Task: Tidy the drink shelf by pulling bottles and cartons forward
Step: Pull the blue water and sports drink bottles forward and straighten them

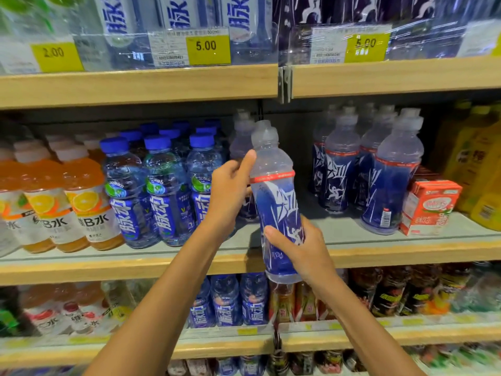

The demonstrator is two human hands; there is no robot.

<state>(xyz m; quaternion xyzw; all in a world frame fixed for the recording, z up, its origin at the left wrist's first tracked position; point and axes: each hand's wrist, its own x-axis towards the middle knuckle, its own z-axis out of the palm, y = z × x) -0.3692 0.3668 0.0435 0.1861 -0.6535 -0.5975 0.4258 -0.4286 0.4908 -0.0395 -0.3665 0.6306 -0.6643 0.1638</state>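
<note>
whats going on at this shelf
A person holds a blue bottle in both hands, in front of the middle shelf. The left hand grips its shoulder, the right hand its lower half. The bottle is off the shelf, slightly tilted, before a gap with matching bottles to the right.

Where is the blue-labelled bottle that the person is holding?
Head view, centre: the blue-labelled bottle is held before the middle shelf, left hand at its shoulder, right hand round its lower part, between blue-capped bottles leftward and matching bottles rightward.
</note>
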